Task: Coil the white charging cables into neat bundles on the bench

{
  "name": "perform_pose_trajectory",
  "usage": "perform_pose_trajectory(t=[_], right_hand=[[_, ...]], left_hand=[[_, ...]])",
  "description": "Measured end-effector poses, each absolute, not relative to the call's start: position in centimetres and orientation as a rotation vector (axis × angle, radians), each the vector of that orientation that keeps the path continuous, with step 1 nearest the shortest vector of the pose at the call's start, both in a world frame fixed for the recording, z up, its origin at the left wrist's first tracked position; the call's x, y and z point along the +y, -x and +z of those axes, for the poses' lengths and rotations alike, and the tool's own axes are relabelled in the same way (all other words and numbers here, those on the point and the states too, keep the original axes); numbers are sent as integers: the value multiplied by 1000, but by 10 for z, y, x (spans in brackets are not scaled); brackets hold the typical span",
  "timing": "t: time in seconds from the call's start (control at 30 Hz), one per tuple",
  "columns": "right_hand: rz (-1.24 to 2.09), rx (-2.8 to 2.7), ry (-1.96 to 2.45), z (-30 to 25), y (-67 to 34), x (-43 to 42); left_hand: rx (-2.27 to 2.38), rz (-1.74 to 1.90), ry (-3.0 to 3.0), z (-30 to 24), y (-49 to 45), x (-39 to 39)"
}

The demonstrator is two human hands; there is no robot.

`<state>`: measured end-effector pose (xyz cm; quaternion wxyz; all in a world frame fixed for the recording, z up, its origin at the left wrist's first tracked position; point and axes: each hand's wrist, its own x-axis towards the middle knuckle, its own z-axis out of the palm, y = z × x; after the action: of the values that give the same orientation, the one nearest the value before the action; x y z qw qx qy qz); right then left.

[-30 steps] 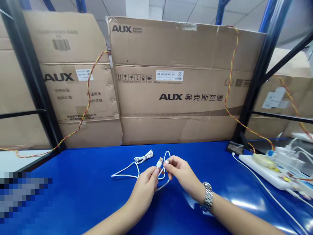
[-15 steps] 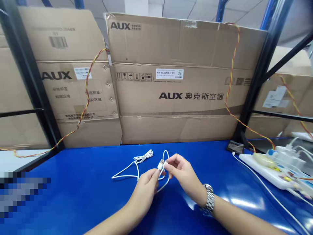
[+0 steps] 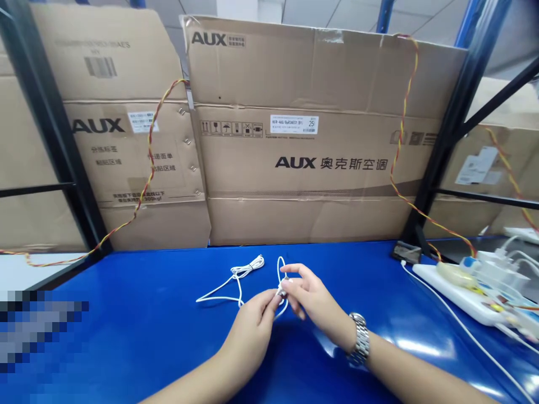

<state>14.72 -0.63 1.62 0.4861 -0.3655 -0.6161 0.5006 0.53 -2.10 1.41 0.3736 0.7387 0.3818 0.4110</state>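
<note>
a white cable is located near the middle of the blue surface, in front of the person. most of its length is laid loose on the surface to the left of the hands, with a bunched section at the far end of that run. a narrow loop is raised between the hands. the connector ends are held together just above the surface, at the point where the two hands meet.

the left hand is brought in from below; its fingers are closed in a narrow pinch on the cable at the connector ends. the right hand is brought in from the right; its fingers are closed on the same point from the other side, with the forefinger stretched over the top. the exact type of connector cannot be told, as it is largely covered by the fingertips.

a metal wristwatch is worn on the right wrist.

a white power strip with plugs fitted is placed at the right edge of the surface, well apart from the hands, and a thin white lead is run from it toward the near edge. large cardboard boxes marked "aux" are stood upright along the back of the surface. a twisted red-and-yellow wire is draped across the boxes. a black frame post is fixed at the right of the boxes.
</note>
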Motion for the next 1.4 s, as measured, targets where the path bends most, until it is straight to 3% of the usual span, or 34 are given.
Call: perform_pose_trajectory(t=[0.47, 0.67, 1.0, 1.4], right_hand=[[1241, -1513, 885, 13, -145, -8], [1099, -1501, 913, 16, -150, -6], [808, -936, 718, 37, -197, 29], [442, -578, 971, 39, -270, 69]], left_hand=[[1087, 1041, -2104, 10, -2, -18], [1086, 1000, -2026, 15, -1, -15], [1370, 1184, -2111, 39, 36, 21], [1560, 1113, -2016, 46, 73, 51]])
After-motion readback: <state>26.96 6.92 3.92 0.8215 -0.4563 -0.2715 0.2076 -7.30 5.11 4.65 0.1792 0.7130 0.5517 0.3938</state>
